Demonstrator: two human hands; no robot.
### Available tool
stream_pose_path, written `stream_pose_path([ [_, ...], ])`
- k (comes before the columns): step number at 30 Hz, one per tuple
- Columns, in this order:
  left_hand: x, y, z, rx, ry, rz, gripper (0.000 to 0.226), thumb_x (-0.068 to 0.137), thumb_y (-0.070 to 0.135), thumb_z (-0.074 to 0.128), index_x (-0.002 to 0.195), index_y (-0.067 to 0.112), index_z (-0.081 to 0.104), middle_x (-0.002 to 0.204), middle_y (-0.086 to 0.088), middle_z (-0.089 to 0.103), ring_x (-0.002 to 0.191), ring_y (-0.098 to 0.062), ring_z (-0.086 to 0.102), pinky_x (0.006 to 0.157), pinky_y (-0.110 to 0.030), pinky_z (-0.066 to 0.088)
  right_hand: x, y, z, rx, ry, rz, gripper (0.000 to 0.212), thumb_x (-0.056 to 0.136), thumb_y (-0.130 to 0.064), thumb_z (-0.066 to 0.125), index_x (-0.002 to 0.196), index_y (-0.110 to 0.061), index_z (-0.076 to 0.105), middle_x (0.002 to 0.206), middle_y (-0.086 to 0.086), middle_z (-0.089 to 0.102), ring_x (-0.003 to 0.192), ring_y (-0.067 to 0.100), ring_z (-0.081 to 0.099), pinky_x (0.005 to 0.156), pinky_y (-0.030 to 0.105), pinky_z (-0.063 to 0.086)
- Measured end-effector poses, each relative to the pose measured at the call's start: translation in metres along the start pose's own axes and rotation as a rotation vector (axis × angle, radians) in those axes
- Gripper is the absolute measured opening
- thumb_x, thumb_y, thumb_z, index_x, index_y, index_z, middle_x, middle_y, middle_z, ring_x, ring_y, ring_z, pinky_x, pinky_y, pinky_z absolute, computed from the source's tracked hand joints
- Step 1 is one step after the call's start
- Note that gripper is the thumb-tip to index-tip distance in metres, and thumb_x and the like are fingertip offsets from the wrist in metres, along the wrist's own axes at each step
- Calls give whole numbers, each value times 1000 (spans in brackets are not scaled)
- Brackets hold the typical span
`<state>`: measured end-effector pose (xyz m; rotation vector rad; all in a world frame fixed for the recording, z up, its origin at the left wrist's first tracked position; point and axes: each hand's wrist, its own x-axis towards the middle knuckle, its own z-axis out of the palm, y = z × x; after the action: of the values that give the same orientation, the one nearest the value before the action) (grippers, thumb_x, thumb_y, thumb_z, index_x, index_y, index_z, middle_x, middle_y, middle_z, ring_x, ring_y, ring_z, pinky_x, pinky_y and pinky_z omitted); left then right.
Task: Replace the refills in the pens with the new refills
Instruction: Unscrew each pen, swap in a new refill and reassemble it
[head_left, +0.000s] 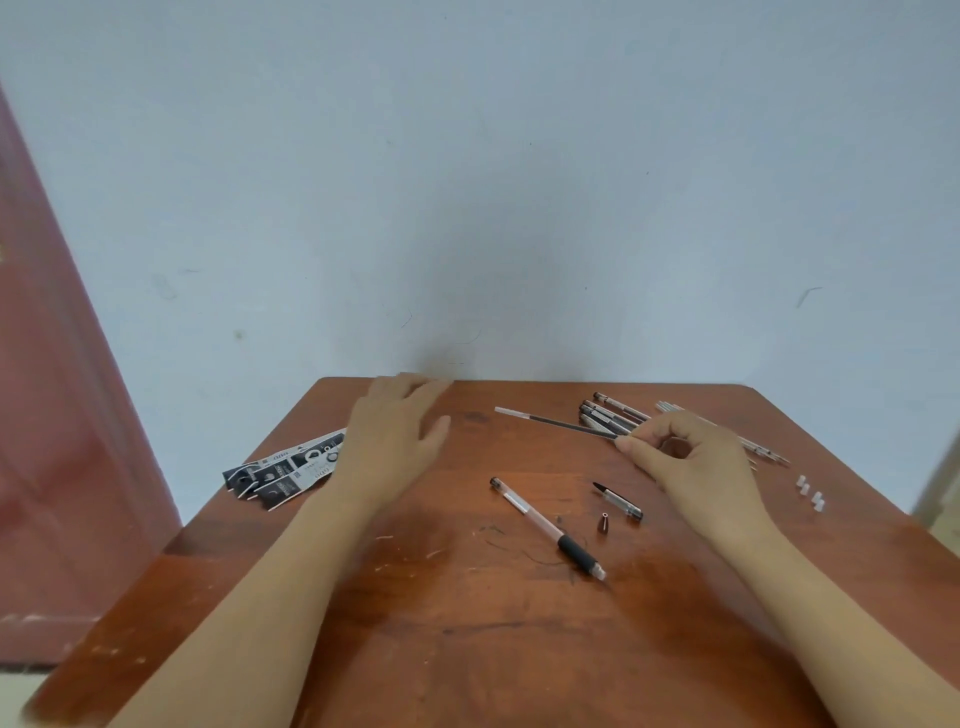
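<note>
While the right hand (696, 462) pinches one end of a refill (558, 422) between thumb and fingers, the refill extends to the left of those fingers. The left hand (400, 436) has its fingers released and straight, grasping nothing. Nearer the person than both sets of fingers, a pen barrel (548, 527) lies on the worktop (467, 649) beside a cap (621, 501) and a tip cone (605, 522).

The scratched wooden counter (467, 649) carries refill packets (283, 470) at its left edge. A pen barrel (545, 526), cap (621, 502) and small cone (605, 522) lie mid-counter (more pens (618, 405) far right).
</note>
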<state>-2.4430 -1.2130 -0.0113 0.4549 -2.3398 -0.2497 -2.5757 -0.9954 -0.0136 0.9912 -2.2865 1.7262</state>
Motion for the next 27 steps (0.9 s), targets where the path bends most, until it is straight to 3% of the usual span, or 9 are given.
stream_pose_path([
  [4,-6,23,12,-35,17,297,42,79,32,42,109,13,63,97,-4,65,94,-14,45,74,-37,44,-2,-3,1,40,-38,-16,20,74,-12,72,59,-19,61,51,-23,58,49,-1,48,50,9,36],
  [8,-12,36,18,-12,-6,403,36,79,28,44,105,14,64,92,-3,67,88,-14,45,69,-33,45,-8,-10,2,61,-111,-27,24,75,-14,71,58,-26,61,49,-19,58,47,0,47,46,9,37],
  [11,-14,41,19,-11,-36,465,30,81,22,44,99,14,67,82,1,68,77,-16,55,64,-28,40,-10,-16,3,93,-139,-26,27,76,-13,71,55,-28,60,42,-15,54,42,2,45,45,9,36],
  [14,-16,43,17,-42,-97,465,23,79,10,51,95,10,68,72,-1,68,63,-21,61,57,-26,44,-12,-20,3,106,-180,-11,26,77,-13,70,56,-25,61,39,-14,53,38,2,42,44,9,36],
  [18,-17,46,16,-124,-148,410,25,79,7,51,98,5,67,76,-6,67,65,-24,62,56,-33,54,-13,-22,3,113,-234,13,21,79,-12,67,61,-23,63,40,-15,54,36,1,42,44,10,36],
  [27,-18,49,16,-159,-143,379,28,82,4,52,107,3,63,78,-8,66,70,-22,59,62,-26,43,-12,-22,2,108,-204,30,25,83,-8,63,63,-25,63,36,-14,51,35,1,40,44,9,36],
])
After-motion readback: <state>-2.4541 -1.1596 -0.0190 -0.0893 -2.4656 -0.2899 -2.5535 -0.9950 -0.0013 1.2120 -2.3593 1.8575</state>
